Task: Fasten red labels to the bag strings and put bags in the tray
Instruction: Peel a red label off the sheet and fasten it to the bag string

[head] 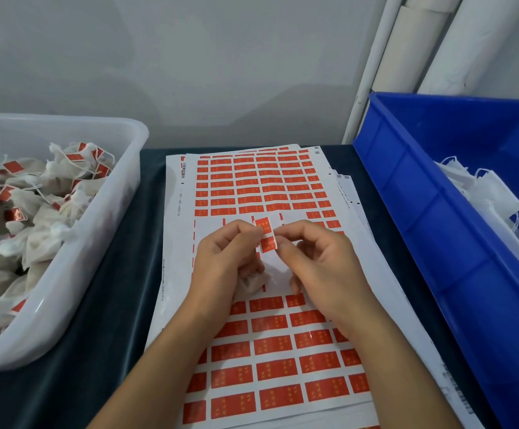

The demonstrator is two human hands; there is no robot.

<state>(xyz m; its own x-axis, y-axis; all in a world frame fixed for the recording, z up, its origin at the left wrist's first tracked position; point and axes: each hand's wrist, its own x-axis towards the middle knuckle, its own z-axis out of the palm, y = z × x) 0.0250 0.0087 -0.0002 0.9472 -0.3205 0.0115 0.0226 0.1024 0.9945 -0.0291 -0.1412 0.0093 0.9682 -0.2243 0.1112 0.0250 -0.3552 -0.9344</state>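
A small rectangular red paper label [266,236], peeled from the white sheet of red sticker labels [253,187] spread on the dark cloth-covered table [118,305], is pinched between the thumb and forefinger tips of the left hand [224,258] and the right hand [314,261], just above the bare strip of the sheet. The label is held upright at its middle, where a pale crease or gap is seen; it is judged to be in the course of being folded over a string. A small off-white fabric bag [252,284] is tucked under the curled lower fingers of the left hand.

The label is judged light, thin and tacky on one face, best taken by its edges so that the adhesive is not fouled. The bag is judged soft, light and easily crushed, and its string fine and limp, to be kept taut at the fold.

To the left, labelled bags [44,193] are heaped in a translucent white plastic tray [97,243]; to the right, unlabelled white bags [484,193] lie in a blue plastic crate [422,212].

The string itself cannot be made out between the fingertips. Most of the held bag is hidden by the left palm. The print on the labels is too small to read, and both containers are cut off by the frame edges.
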